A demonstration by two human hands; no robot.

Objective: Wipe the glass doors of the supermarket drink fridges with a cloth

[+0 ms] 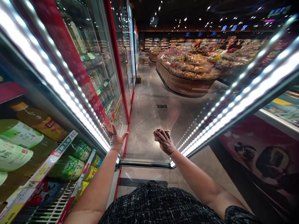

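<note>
A cloth [158, 130], light brown and crumpled, is under my right hand [164, 140], whose fingers press it against the glass door [144, 152]. Lit LED strips run up both sides of this door, which stands swung out from the cooler. My left hand [115, 137] has its fingers spread, with nothing in it. It is by the lower left part of the door, near the left light strip [77, 105]; whether the palm touches the glass I cannot tell.
To the left, cooler shelves hold large drink bottles [17, 133] behind a price rail [46, 168]. Red-framed cooler doors [121, 71] continue ahead. Beyond the glass stands a wooden display island [184, 81] heaped with packaged goods. A chest freezer [261, 149] is at the right.
</note>
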